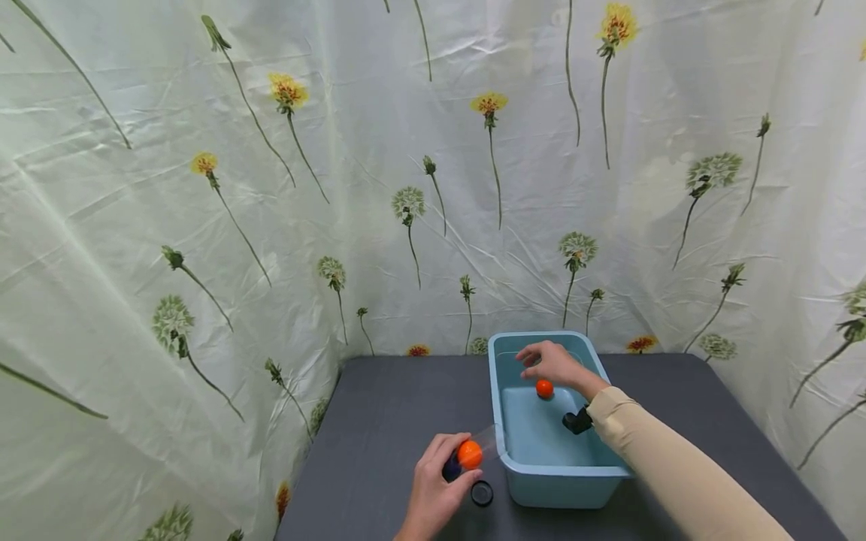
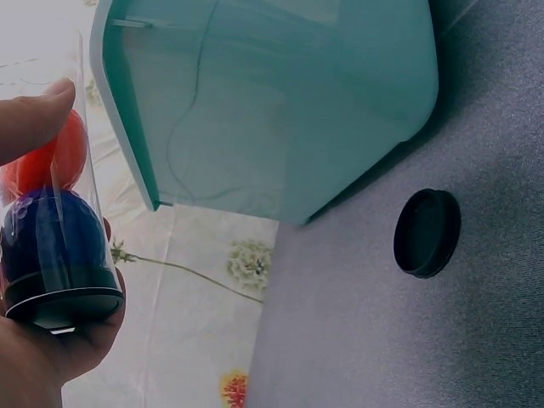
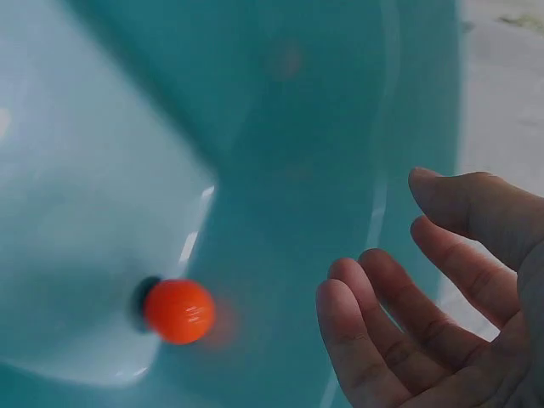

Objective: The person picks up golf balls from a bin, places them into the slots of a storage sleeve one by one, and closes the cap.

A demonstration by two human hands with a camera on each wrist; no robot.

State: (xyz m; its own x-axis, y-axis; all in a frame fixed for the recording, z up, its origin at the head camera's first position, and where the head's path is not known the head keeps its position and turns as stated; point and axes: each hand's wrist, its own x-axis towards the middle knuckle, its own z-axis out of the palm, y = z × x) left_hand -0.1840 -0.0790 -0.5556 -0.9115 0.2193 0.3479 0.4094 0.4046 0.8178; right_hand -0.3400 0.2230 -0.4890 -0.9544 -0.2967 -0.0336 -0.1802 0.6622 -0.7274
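Observation:
My left hand [image 1: 435, 485] grips a clear tube [image 1: 489, 442] beside the near left corner of a blue-green plastic bin [image 1: 564, 472]. An orange ball [image 1: 470, 454] shows inside the tube; in the left wrist view a dark blue ball [image 2: 55, 229] sits below it, over the tube's black base [image 2: 66, 306]. Inside the bin, toward its far end, a second orange ball [image 3: 179, 311] lies on the floor by the wall. Above that ball hovers my right hand [image 1: 556, 366], its fingers loosely bent and holding nothing.
A round black cap [image 1: 482, 494] lies on the dark grey table [image 1: 399, 406], between the left hand and the bin. Behind the table hangs a pale curtain [image 1: 365, 225] with dandelion prints. A black device [image 1: 576, 421] is at the right wrist.

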